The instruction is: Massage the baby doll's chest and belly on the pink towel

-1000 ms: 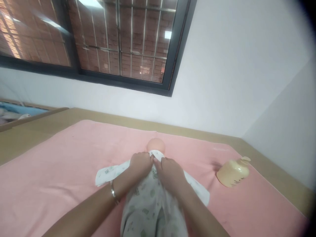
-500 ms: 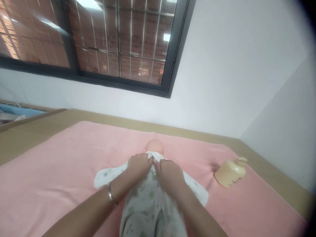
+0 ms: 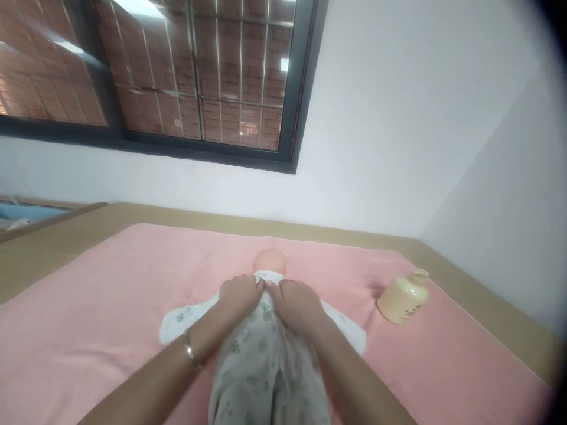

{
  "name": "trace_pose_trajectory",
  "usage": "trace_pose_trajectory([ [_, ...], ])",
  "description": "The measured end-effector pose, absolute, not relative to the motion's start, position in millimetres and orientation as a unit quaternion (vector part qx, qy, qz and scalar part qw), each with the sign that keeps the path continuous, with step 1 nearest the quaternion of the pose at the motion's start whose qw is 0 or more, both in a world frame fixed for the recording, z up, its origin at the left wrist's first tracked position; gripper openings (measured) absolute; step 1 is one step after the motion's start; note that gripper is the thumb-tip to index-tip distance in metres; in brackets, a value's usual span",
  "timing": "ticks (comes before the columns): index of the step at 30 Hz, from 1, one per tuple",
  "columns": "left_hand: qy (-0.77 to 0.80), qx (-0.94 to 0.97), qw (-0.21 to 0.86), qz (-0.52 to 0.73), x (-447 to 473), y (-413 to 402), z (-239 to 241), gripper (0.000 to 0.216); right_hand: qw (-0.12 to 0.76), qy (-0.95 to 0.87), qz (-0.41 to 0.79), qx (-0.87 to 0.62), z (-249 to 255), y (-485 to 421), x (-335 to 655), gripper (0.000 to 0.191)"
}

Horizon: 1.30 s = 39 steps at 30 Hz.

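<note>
A baby doll point(image 3: 270, 260) lies on its back on a pink sheet, its bald head toward the wall. It wears a white baby garment point(image 3: 259, 360) with a green print, and the sleeves spread out to both sides. My left hand point(image 3: 240, 295) pinches the garment's front just below the neck, with a silver bangle on that wrist. Close beside it, my right hand point(image 3: 299, 304) grips the cloth at the same place, thumb toward the left hand. Whatever fastening lies between the fingertips is too small to make out.
The pink sheet point(image 3: 110, 283) covers most of a tan padded surface point(image 3: 66, 248). A pale yellow pump bottle point(image 3: 402, 300) stands tilted in view on the right. Behind are a white wall point(image 3: 363, 147) and a dark-framed barred window point(image 3: 199, 88).
The view has shifted slightly, so the doll and bottle sit a little further left. Both hands stay on the garment at the neck; little else differs.
</note>
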<state>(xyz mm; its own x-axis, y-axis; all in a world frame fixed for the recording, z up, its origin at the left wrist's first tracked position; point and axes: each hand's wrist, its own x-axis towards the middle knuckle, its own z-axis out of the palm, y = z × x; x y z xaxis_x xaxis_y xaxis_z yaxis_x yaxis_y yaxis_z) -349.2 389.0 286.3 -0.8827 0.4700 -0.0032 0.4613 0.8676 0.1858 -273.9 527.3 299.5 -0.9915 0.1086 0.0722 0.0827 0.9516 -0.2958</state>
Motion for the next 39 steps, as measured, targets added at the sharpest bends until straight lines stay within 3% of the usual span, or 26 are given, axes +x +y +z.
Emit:
trace_pose_trajectory([
  [3,0.957,0.285,-0.051,-0.018,-317.7,397.8,294.1,0.025,0.004,-0.983,0.171,-0.069,287.9,541.4,-290.8,0.073],
  [6,0.953,0.298,-0.05,-0.026,-307.4,400.4,296.0,0.024,-0.014,-0.979,0.194,-0.058,287.3,545.0,-293.2,0.074],
  [11,0.958,0.276,0.023,0.074,-348.9,387.3,285.6,0.023,0.061,-0.989,0.136,-0.007,305.4,523.6,-268.5,0.068],
  [14,0.944,0.266,0.086,0.174,-358.1,385.4,284.1,0.037,0.057,-0.987,0.147,-0.027,304.0,524.2,-270.6,0.069],
  [19,0.953,0.293,-0.067,0.033,-319.0,397.1,287.9,0.045,-0.025,-0.962,0.259,-0.083,285.1,549.0,-296.9,0.073],
  [22,0.948,0.303,-0.097,0.006,-308.4,400.0,287.1,0.044,-0.019,-0.967,0.235,-0.093,280.7,548.6,-298.3,0.07],
  [25,0.96,0.275,-0.04,0.042,-323.1,396.9,284.5,0.043,0.028,-0.987,0.143,-0.075,283.1,536.8,-290.3,0.052],
  [28,0.968,0.222,0.026,0.116,-344.9,393.0,279.7,0.045,0.049,-0.987,0.14,-0.069,284.9,529.5,-287.8,0.039],
  [33,0.961,0.182,0.045,0.203,-359.5,392.1,272.1,0.062,0.04,-0.972,0.183,-0.141,273.0,533.5,-301.4,0.054],
  [39,0.957,0.163,0.036,0.238,-358.4,393.1,270.7,0.058,0.068,-0.962,0.202,-0.172,259.5,536.1,-307.5,0.053],
])
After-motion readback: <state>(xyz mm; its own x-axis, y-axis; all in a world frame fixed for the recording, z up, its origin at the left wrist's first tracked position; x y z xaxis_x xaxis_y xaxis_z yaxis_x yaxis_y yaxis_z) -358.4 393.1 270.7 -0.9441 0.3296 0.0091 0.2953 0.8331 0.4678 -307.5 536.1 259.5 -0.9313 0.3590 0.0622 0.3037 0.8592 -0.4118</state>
